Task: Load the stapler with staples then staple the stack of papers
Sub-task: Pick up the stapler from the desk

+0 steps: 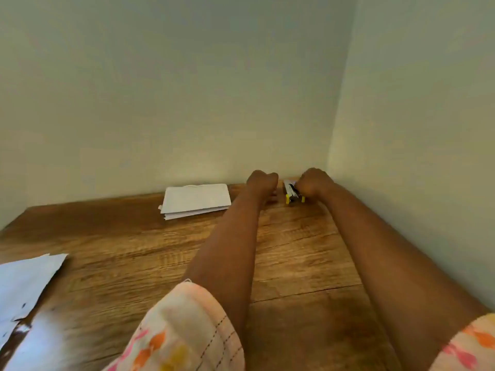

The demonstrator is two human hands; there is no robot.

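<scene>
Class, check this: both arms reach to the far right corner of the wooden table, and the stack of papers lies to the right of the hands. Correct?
Not quite. The head view shows the stack of papers left of the left hand and right hand. Both arms do reach toward the wooden table's far right corner.

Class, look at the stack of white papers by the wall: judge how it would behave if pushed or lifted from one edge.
The stack of papers looks unbound, its lower sheets already poking out unevenly, so a push would probably fan it further. Thin sheets likely droop if lifted by one edge. On the smooth wooden table it should slide easily.
</scene>
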